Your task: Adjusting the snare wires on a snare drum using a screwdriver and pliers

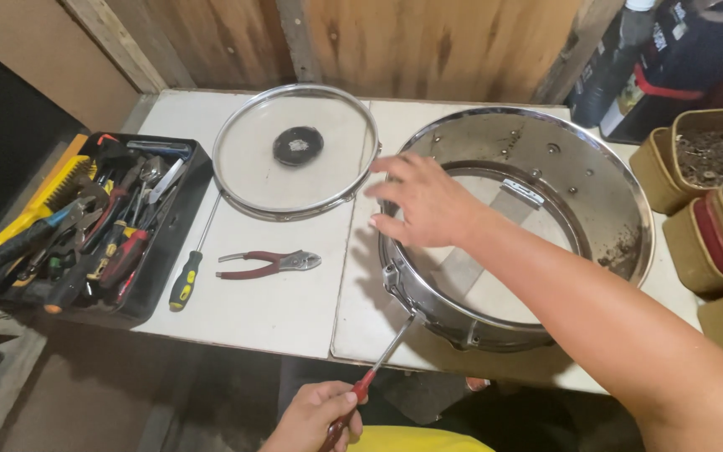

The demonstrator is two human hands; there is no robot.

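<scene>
Two hands work one metal drum shell [546, 180], which lies open side up on the white table [294, 310], right of centre. Right hand [424, 201] rests spread and unclenched across its near-left rim, steadying it. Left hand [315, 417] is clenched around a red-handled screwdriver [378, 368], tip at a side lug [403, 314]. Advisable: keep the shaft square to the screw and press the shell down firmly. Drumhead hoop [294, 151], pliers [268, 263] and tool tray [173, 243] lie further left.

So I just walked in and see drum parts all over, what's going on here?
A person is working on a metal drum shell lying on a white table. The right hand rests on the shell's near rim, and the left hand holds a red-handled screwdriver with its tip at the shell's side. A drumhead, pliers and another screwdriver lie alongside.
</scene>
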